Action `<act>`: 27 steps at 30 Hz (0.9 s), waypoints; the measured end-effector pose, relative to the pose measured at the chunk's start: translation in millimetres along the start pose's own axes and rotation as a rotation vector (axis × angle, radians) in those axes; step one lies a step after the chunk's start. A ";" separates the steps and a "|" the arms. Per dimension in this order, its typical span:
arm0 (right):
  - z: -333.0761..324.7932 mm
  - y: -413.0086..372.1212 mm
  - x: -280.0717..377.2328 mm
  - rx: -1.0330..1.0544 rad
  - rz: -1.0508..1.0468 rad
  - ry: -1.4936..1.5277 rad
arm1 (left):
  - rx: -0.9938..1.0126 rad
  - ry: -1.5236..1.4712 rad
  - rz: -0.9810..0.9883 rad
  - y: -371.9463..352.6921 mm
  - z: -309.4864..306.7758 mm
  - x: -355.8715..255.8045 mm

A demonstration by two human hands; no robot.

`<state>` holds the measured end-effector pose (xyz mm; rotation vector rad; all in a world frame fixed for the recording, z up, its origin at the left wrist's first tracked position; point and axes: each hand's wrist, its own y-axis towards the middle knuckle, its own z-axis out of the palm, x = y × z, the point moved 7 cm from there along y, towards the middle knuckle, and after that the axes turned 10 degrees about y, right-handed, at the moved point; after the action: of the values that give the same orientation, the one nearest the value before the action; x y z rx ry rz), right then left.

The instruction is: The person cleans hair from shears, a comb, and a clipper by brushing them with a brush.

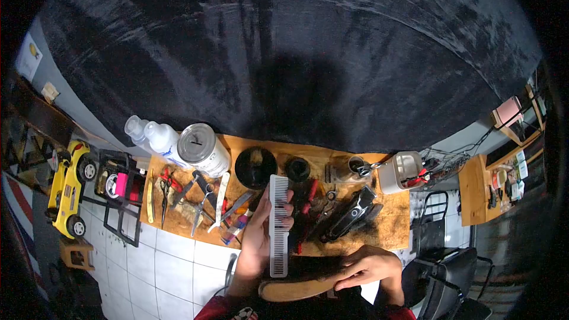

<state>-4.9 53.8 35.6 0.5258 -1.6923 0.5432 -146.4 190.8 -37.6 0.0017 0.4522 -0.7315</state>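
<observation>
A pale flat comb [278, 228] stands nearly upright in front of me, teeth facing sideways. My left hand [256, 237] is closed round it, with fingertips showing past its right edge. Low in the view, a wooden brush [296, 290] with dark bristles lies crosswise close to my body. My right hand [372, 268] grips its right end, thumb and fingers pressed on the wood. The comb's lower end comes close to the brush's bristles. Beyond the comb, black hair clippers [352, 213] rest on the wooden table [396, 219].
Scissors [204, 192], a straight razor [222, 192] and other tools lie on the table's left side. A tin can [204, 151], spray bottles [161, 136] and a black bowl [256, 167] line the back. A white container [400, 172] stands at right, near a black chair [444, 284].
</observation>
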 end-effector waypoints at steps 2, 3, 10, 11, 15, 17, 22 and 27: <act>-0.2 -5.7 -21.2 -0.033 0.194 -0.090 | 0.006 -0.032 -0.029 -3.0 4.3 1.1; -14.1 0.5 -4.9 -0.113 0.292 -0.307 | 0.014 -0.017 -0.035 -5.9 8.6 0.4; -56.6 8.1 20.3 -0.764 0.091 -0.514 | -0.046 0.063 -0.040 -13.1 18.6 -0.8; -55.6 8.9 24.2 -0.774 0.085 -0.517 | -0.018 0.034 -0.042 -12.3 19.5 -1.4; -31.7 4.6 7.7 -0.356 -0.112 -0.229 | -0.072 0.152 -0.043 -11.0 21.8 -10.8; -16.7 14.3 28.1 -0.163 -0.185 -0.164 | -0.085 0.137 -0.058 -12.0 20.2 -7.3; -49.6 1.5 -7.5 -0.583 0.087 -0.422 | -0.004 0.166 -0.154 -18.1 21.4 7.3; -64.6 -0.9 25.8 -0.925 0.093 -0.464 | -0.027 0.177 -0.155 -20.7 33.3 3.7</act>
<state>40.8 91.5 72.0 -0.1206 -2.1776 -0.3532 -144.1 167.7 -5.8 0.0066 0.6368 -0.8814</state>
